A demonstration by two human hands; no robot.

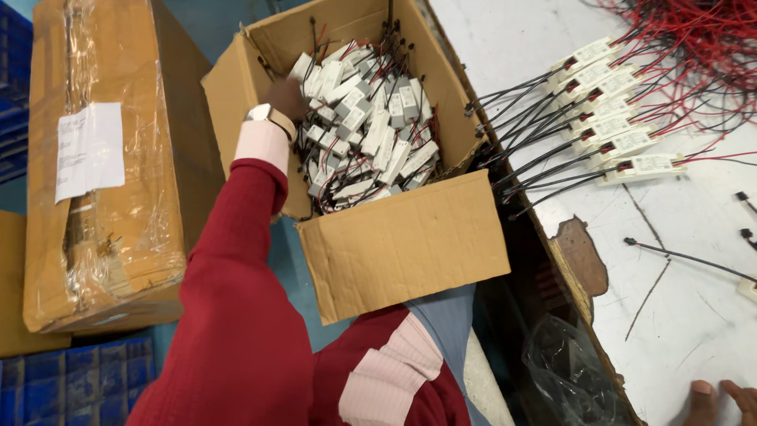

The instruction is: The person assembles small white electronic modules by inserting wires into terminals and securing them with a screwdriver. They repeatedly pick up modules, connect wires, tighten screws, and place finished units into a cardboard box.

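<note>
A: At the far left stands a taped carton (102,158). Upper centre, the left hand (285,99) reaches into the open cardboard box (402,244); whether its fingers grip anything I cannot tell.

B: The small white driver modules (367,130) there have tangled black and red leads; lifting 1 could drag others out.

A: At the bottom right, the right hand's fingertips (721,394) rest flat on the white table (678,315).

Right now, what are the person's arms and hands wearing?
The left arm wears a dark red knit sleeve with a pale pink ribbed cuff and a wristwatch with a light band. The right arm's sleeve matches. The right hand shows only bare fingertips.
</note>
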